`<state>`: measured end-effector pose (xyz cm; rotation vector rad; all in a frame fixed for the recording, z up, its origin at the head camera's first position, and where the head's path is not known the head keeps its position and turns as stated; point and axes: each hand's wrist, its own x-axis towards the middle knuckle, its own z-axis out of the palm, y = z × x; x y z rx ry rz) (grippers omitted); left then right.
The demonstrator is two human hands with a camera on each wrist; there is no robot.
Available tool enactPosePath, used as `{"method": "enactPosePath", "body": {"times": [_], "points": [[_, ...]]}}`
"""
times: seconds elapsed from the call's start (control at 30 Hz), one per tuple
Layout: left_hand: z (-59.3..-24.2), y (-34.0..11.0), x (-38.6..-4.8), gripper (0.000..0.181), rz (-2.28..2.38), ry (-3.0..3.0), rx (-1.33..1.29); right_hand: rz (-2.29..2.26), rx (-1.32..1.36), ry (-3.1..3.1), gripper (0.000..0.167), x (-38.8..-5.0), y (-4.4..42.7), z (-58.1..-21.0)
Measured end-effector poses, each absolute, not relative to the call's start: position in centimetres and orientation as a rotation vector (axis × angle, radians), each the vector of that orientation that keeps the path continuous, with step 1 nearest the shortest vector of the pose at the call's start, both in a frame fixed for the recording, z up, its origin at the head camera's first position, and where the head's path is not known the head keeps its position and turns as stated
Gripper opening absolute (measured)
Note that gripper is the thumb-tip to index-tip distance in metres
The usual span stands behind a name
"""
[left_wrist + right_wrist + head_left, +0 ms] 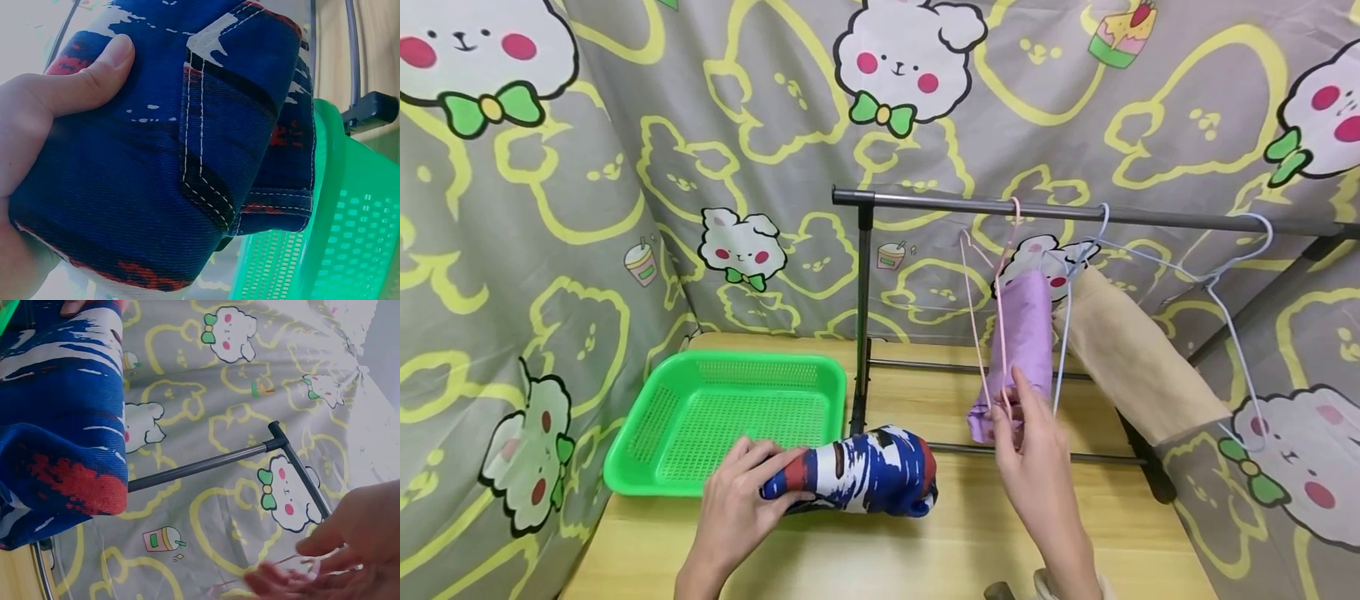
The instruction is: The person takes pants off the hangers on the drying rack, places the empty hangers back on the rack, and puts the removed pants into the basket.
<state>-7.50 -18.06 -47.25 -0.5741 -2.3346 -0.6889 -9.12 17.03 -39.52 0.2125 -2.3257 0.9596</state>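
Head: we see the patterned garment (871, 473) just below centre, long axis nearly level, free end pointing right; the left hand (743, 492) has thumb and fingers clamped on its left end. Right of centre, the right hand (1033, 442) pinches the pink hanger (1002, 333) low down. Left wrist: we note the thumb pressed on the garment, mid-frame. Right wrist: garment upper left, red-marked end pointing down.

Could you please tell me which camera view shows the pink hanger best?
The head view: it shows the pink hanger hooked on the rail, its lower end at the right hand. The right wrist view gives only blurred pink parts beside that hand; the left wrist view shows none I can make out.
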Motion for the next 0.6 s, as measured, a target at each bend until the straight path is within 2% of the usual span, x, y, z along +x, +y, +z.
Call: {"method": "enactPosePath", "body": {"times": [0.1, 0.2, 0.37, 0.43, 0.6], "points": [[-47.2, -18.0, -7.4, 0.062, -0.681, -2.349, -0.574, 0.899, 0.275, -2.290, 0.052, -8.3, 16.9, -39.4], [-47.1, -17.9, -7.3, 0.063, -0.680, -2.358, -0.574, 0.911, 0.363, -2.180, 0.042, -7.6, 16.5, -39.2], [-46.9, -17.7, -7.2, 0.064, -0.680, -2.365, -0.585, 1.037, 0.696, -2.014, 0.030, -6.8, 15.0, -39.1], [-46.8, -17.7, -7.2, 0.064, -0.679, -2.363, -0.596, 1.061, 0.829, -2.081, 0.036, -6.8, 14.4, -39.7], [-46.8, -17.5, -7.2, 0.060, -0.705, -2.354, -0.656, 0.944, 0.995, -2.511, 0.077, -7.5, 13.3, -42.3]]}}
